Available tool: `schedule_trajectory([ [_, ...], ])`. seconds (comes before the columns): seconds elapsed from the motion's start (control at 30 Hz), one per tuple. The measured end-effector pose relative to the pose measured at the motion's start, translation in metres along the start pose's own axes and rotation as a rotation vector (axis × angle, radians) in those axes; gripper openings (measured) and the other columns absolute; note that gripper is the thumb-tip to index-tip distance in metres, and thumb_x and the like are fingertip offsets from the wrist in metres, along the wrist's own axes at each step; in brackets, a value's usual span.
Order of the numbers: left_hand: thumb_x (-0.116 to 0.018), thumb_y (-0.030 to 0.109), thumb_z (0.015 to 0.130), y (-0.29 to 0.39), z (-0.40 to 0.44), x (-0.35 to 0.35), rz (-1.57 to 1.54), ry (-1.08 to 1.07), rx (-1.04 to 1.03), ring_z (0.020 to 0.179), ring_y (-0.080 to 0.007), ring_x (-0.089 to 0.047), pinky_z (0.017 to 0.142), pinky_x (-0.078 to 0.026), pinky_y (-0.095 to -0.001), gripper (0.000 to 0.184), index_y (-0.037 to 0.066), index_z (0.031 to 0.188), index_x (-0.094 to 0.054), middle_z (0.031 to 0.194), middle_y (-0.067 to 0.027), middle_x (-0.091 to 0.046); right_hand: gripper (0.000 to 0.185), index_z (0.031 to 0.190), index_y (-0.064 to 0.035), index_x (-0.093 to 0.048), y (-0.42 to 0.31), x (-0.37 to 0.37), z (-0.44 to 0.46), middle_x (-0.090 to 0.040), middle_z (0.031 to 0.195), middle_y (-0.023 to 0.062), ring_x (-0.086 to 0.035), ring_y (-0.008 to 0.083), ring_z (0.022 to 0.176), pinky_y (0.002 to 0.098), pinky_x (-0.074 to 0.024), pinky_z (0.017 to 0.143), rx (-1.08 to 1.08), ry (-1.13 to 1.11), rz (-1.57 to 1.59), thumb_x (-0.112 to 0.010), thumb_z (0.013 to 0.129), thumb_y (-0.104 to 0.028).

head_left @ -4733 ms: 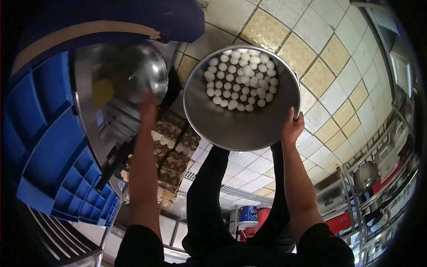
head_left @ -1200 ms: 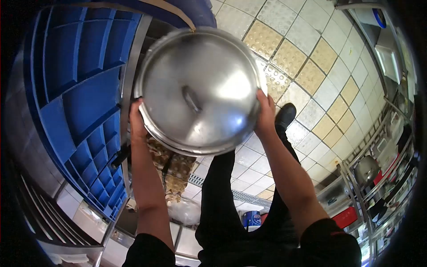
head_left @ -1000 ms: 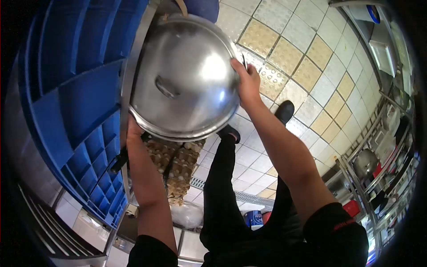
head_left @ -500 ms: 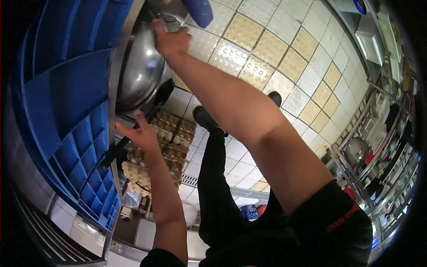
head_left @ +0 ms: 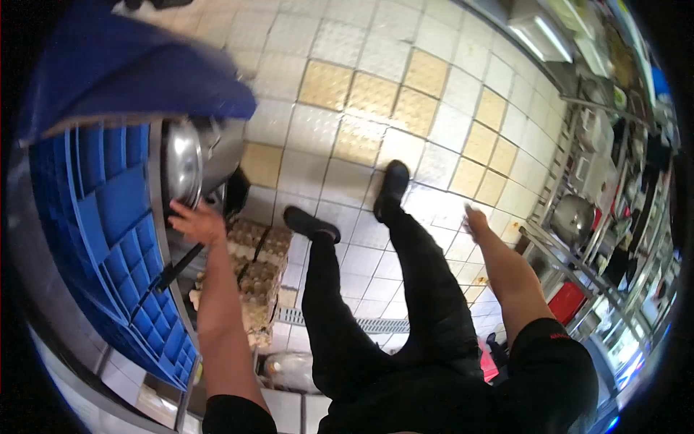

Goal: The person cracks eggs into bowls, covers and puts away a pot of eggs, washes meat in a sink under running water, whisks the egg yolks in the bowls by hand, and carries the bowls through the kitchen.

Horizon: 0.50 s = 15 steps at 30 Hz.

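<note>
Half a second ago both hands were at the lidded metal pot; now the right hand (head_left: 475, 220) has swung away to the person's right and is well apart from it. The pot (head_left: 182, 165) lies at the left, just beside the metal edge of the blue plastic trays (head_left: 123, 217), so it seems to bear its own weight without being carried. What it rests on is hidden.

The left hand (head_left: 199, 223) is nearest to it, fingers spread wide just below the rim of the lid, gripping nothing that shows; whether a fingertip touches the rim, I cannot tell. The right hand is over the tiled floor (head_left: 311, 177), with nothing visible in it; it is too small and blurred to tell how far its fingers are parted.

Below the left hand, a long black handle (head_left: 177, 269) slants past the trays, and stacked egg cartons (head_left: 249, 286) lie close to the forearm. A dark blue thing (head_left: 159, 69), perhaps a cover, hangs above the pot.
</note>
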<state>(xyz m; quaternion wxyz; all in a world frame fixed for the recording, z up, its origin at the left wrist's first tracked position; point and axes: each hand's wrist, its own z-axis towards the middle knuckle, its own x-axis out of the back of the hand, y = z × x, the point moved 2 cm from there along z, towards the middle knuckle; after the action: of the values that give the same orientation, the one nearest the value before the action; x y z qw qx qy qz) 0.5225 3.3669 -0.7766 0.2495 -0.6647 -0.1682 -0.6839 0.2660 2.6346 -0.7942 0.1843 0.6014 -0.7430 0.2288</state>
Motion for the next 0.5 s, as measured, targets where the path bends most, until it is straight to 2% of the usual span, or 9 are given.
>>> schedule_trajectory([
  [0.07, -0.058, 0.049, 0.090, 0.011, 0.001, 0.017, 0.276, -0.155, 0.194, 0.134, -0.0421, -0.036, 0.105, -0.033, -0.0568, 0.075, 0.027, 0.152, -0.023, 0.150, -0.0249, -0.029, 0.033, 0.085, -0.0118, -0.051, 0.030, 0.110, -0.054, -0.048, 0.066, 0.0012, -0.046, 0.0121, 0.051, 0.0252, -0.0310, 0.039, -0.148, 0.001, -0.064, -0.061, 0.091, -0.042],
  [0.13, -0.054, 0.054, 0.091, -0.088, 0.018, -0.084, -0.888, -0.015, 0.406, 0.132, -0.0381, -0.039, 0.105, -0.036, -0.0527, 0.072, 0.034, 0.152, -0.021, 0.150, -0.0171, -0.032, 0.036, 0.097, -0.0103, -0.054, 0.063, 0.185, -0.092, -0.055, 0.074, 0.0038, -0.052, 0.0157, 0.056, 0.0289, -0.0391, 0.046, -0.183, 0.145, -0.079, -0.061, 0.090, -0.045],
  [0.17, -0.054, 0.054, 0.091, -0.061, 0.017, -0.066, -0.930, -0.024, 0.373, 0.132, -0.0381, -0.039, 0.105, -0.036, -0.0527, 0.072, 0.034, 0.152, -0.021, 0.150, -0.0171, -0.032, 0.038, 0.102, -0.0106, -0.054, 0.075, 0.216, -0.115, -0.057, 0.079, 0.0048, -0.055, 0.0173, 0.059, 0.0308, -0.0423, 0.049, -0.201, 0.222, -0.117, -0.060, 0.090, -0.046],
  [0.23, -0.053, 0.056, 0.089, 0.009, -0.005, 0.000, -0.334, -0.392, 0.480, 0.132, -0.0421, -0.037, 0.106, -0.037, -0.0488, 0.084, 0.025, 0.153, -0.009, 0.153, -0.0259, -0.017, 0.043, 0.112, -0.0121, -0.053, 0.124, 0.265, -0.144, -0.061, 0.090, 0.0070, -0.061, 0.0214, 0.070, 0.0369, -0.0474, 0.059, -0.223, 0.209, -0.016, -0.059, 0.090, -0.049],
  [0.27, -0.053, 0.057, 0.088, 0.044, -0.017, 0.036, -0.025, -0.543, 0.502, 0.132, -0.0442, -0.036, 0.107, -0.037, -0.0468, 0.091, 0.020, 0.154, -0.003, 0.154, -0.0302, -0.010, 0.043, 0.112, -0.0121, -0.053, 0.143, 0.275, -0.162, -0.061, 0.090, 0.0070, -0.061, 0.0214, 0.070, 0.0369, -0.0474, 0.059, -0.211, 0.227, 0.043, -0.059, 0.090, -0.049],
  [0.33, -0.060, 0.053, 0.086, 0.119, -0.054, 0.114, -0.087, -0.653, 0.061, 0.134, -0.0482, -0.031, 0.106, -0.036, -0.0496, 0.099, 0.010, 0.153, 0.000, 0.152, -0.0355, -0.004, 0.043, 0.115, -0.0114, -0.051, 0.180, 0.282, -0.199, -0.061, 0.095, 0.0089, -0.062, 0.0234, 0.078, 0.0414, -0.0487, 0.063, -0.241, 0.188, 0.158, -0.058, 0.091, -0.046],
  [0.4, -0.066, 0.043, 0.085, 0.143, -0.083, 0.106, -0.159, -0.715, -0.090, 0.138, -0.0487, -0.025, 0.109, -0.033, -0.0497, 0.099, 0.007, 0.153, -0.003, 0.152, -0.0345, -0.009, 0.041, 0.115, -0.0109, -0.051, 0.214, 0.268, -0.246, -0.061, 0.095, 0.0103, -0.062, 0.0250, 0.082, 0.0448, -0.0493, 0.067, -0.256, 0.145, 0.233, -0.060, 0.091, -0.043],
  [0.47, -0.067, 0.036, 0.083, 0.182, -0.122, 0.130, -0.267, -0.672, -0.406, 0.139, -0.0469, -0.023, 0.112, -0.029, -0.0477, 0.095, 0.007, 0.153, -0.008, 0.151, -0.0324, -0.017, 0.039, 0.114, -0.0106, -0.052, 0.327, 0.243, -0.238, -0.061, 0.093, 0.0110, -0.061, 0.0260, 0.080, 0.0458, -0.0499, 0.064, -0.061, -0.048, -0.010, -0.061, 0.091, -0.040],
  [0.5, -0.068, 0.035, 0.083, 0.204, -0.142, 0.154, -0.348, -0.762, -0.429, 0.139, -0.0449, -0.024, 0.113, -0.027, -0.0460, 0.094, 0.005, 0.152, -0.012, 0.151, -0.0308, -0.021, 0.034, 0.113, -0.0108, -0.054, 0.318, 0.230, -0.283, -0.061, 0.094, 0.0110, -0.062, 0.0267, 0.080, 0.0463, -0.0504, 0.064, -0.208, 0.004, 0.234, -0.060, 0.092, -0.037],
])
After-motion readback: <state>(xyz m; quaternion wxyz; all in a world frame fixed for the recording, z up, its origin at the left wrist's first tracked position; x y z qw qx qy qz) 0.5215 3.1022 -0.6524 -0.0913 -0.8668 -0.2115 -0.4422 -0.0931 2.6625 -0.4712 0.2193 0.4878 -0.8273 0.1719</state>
